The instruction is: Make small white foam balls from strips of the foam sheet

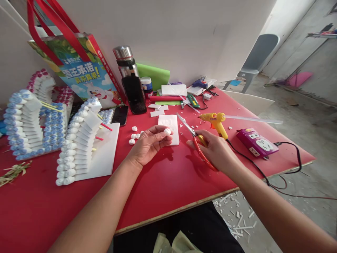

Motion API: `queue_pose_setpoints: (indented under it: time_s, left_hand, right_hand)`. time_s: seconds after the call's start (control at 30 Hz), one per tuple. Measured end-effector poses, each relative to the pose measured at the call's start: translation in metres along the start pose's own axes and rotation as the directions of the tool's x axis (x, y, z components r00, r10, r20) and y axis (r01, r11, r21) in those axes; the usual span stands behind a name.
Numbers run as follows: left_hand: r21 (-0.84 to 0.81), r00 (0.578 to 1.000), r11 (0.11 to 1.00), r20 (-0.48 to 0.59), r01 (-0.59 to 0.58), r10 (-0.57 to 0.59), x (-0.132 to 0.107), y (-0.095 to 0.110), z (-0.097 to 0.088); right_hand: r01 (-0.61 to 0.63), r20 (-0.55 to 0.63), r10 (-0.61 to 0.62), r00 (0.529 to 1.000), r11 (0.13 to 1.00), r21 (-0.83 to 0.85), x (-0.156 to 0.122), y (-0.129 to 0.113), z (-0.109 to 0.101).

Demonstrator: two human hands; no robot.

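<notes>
My left hand [150, 144] is over the middle of the red table [163, 182], fingers pinched on a small white foam ball [167, 131]. My right hand [214, 151] grips red-handled scissors [196, 140], their blades pointing up-left towards the ball and slightly apart. Just behind the ball lies a white foam sheet [172, 123]. Several more white foam balls [133, 135] lie on the table to the left of my left hand.
A yellow glue gun [217, 121] and a purple power strip [256, 142] with black cable sit right. White and blue foam models [79, 144] stand left. A phone [120, 115], flask [126, 61], shopping bag [76, 66] and craft tools line the back. A grey chair [256, 56] stands beyond.
</notes>
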State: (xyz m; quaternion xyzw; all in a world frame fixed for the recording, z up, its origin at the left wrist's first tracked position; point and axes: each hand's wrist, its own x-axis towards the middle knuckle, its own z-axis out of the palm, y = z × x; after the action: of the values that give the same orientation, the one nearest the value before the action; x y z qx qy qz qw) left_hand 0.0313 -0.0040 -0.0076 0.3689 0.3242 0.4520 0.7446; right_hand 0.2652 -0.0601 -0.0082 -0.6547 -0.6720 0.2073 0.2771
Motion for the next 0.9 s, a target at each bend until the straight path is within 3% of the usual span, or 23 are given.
queue_pose_setpoints:
  time_s: [0.1,0.23,0.4,0.47,0.53,0.6,0.63,0.67,0.73,0.8,0.83,0.9]
  left_hand:
    - [-0.009,1.000,1.000,0.013,0.000,0.000,0.000,0.001,0.000]
    - [-0.003,0.999,1.000,0.015,-0.031,0.031,-0.001,0.001,-0.001]
    - [0.056,0.997,0.995,0.014,-0.082,0.081,0.000,0.000,-0.003]
    - [0.097,0.991,0.986,0.005,-0.136,0.136,0.000,-0.001,-0.003]
    - [0.181,0.976,0.960,-0.015,-0.212,0.218,0.000,-0.001,-0.001]
    - [0.305,0.947,0.906,-0.032,-0.295,0.319,-0.001,-0.001,0.000]
    - [0.371,0.930,0.868,-0.032,-0.330,0.367,-0.002,0.000,0.001]
    - [0.430,0.910,0.826,-0.026,-0.365,0.415,-0.003,0.000,0.001]
    - [0.526,0.872,0.738,0.016,-0.423,0.489,-0.003,0.001,0.001]
    - [0.602,0.839,0.643,0.085,-0.473,0.538,-0.002,0.002,-0.001]
    - [0.632,0.825,0.598,0.119,-0.492,0.553,-0.002,0.001,-0.002]
    - [0.671,0.808,0.535,0.169,-0.514,0.564,-0.001,0.000,-0.004]
  right_hand:
    - [-0.018,0.013,0.021,1.000,0.975,-0.221,0.013,-0.001,-0.005]
    - [-0.034,0.086,0.092,0.992,0.853,-0.521,0.025,-0.007,0.000]
    - [0.124,0.182,0.000,0.983,0.731,-0.671,0.032,-0.025,-0.004]
    - [0.166,0.166,-0.075,0.983,0.746,-0.645,0.037,-0.037,-0.010]
    - [0.172,0.095,-0.144,0.985,0.868,-0.465,0.046,-0.047,-0.013]
    - [0.146,0.081,-0.140,0.987,0.987,-0.072,0.057,-0.053,-0.009]
    - [0.086,0.143,-0.112,0.983,0.981,0.176,0.063,-0.054,-0.004]
    - [-0.016,0.230,-0.085,0.969,0.915,0.402,0.068,-0.053,0.003]
    - [-0.219,0.368,-0.089,0.926,0.665,0.713,0.075,-0.048,0.018]
    - [-0.336,0.430,-0.151,0.890,0.422,0.842,0.078,-0.041,0.031]
    - [-0.366,0.446,-0.179,0.877,0.351,0.862,0.077,-0.038,0.036]
    - [-0.405,0.472,-0.210,0.856,0.295,0.866,0.075,-0.033,0.043]
